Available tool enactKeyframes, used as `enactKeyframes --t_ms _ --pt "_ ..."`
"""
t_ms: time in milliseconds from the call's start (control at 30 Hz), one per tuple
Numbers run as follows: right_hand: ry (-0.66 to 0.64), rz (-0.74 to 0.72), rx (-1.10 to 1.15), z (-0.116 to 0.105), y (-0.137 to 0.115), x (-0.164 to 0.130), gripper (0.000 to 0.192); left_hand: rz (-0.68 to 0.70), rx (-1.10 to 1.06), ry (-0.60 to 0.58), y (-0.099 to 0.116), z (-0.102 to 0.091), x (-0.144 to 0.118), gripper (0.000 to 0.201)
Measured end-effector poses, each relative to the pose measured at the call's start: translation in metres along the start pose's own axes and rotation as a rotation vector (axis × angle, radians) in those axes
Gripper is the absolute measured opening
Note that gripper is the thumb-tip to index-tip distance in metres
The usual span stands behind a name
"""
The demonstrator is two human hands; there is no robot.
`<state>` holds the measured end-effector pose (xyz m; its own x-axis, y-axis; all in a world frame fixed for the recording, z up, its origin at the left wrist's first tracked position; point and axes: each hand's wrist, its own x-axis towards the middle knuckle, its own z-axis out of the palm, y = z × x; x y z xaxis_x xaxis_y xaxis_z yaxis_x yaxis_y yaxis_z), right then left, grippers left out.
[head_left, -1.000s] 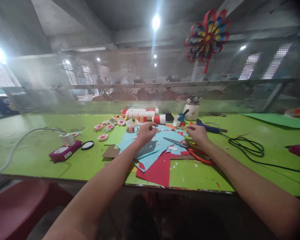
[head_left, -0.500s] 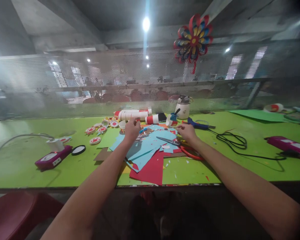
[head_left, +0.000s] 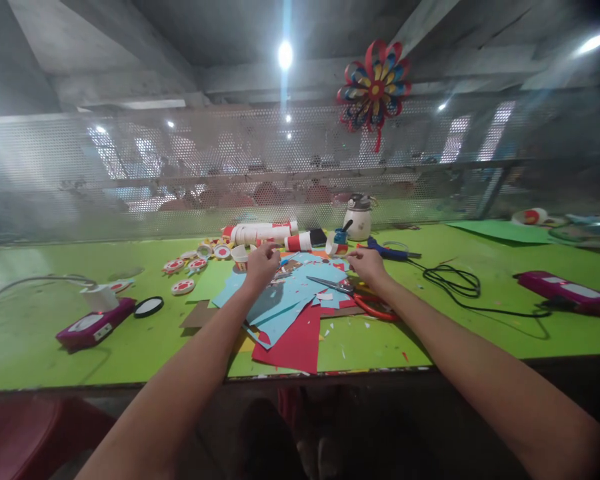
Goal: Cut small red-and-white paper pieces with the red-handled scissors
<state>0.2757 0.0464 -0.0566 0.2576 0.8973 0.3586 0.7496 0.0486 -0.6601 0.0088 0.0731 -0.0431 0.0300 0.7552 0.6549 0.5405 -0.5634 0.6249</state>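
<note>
My left hand (head_left: 263,265) is closed above the left part of the light blue paper (head_left: 290,297), beside a small paper cup (head_left: 239,256). Its fingertips are pressed together, and anything between them is too small to make out. My right hand (head_left: 369,267) is pinched to the right of the paper, near a white and red cup (head_left: 332,247) and a blue jar (head_left: 341,235). What it pinches, if anything, does not show clearly. Scissors with red handles (head_left: 375,307) lie partly open below my right hand, their blades on the paper. Red paper (head_left: 295,347) sticks out underneath.
Behind my hands lie joined paper cups (head_left: 263,233), a red and white cup (head_left: 298,241) and a whitish kettle (head_left: 359,218). A blue glue gun (head_left: 393,250) trails a black cord (head_left: 455,283). Decorated discs (head_left: 183,287) and purple power strips (head_left: 96,325) flank the work.
The view has shifted slightly, so the table's things appear a little further left. Both hands stay in nearly the same places over the paper, still closed.
</note>
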Motion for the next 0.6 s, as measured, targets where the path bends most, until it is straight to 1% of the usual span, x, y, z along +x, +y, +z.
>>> enactKeyframes --t_ms 200,267,333,467,600 --pt "0.006 0.0 0.033 -0.002 -0.004 -0.004 0.025 0.089 0.02 -0.253 0.011 0.008 -0.013 0.022" --pt "0.014 -0.007 0.037 -0.003 -0.005 -0.006 0.026 0.087 0.018 -0.298 0.012 0.008 -0.013 0.021" --pt "0.024 -0.014 0.033 -0.004 -0.006 -0.007 0.026 0.062 0.019 -0.287 0.011 0.006 -0.01 0.022" --pt "0.034 -0.027 -0.005 -0.006 -0.008 -0.006 0.026 -0.017 0.018 -0.198 0.004 0.002 -0.003 0.029" --pt "0.018 -0.062 -0.065 -0.006 -0.009 -0.006 0.025 -0.048 0.024 -0.164 0.0 0.001 -0.001 0.03"
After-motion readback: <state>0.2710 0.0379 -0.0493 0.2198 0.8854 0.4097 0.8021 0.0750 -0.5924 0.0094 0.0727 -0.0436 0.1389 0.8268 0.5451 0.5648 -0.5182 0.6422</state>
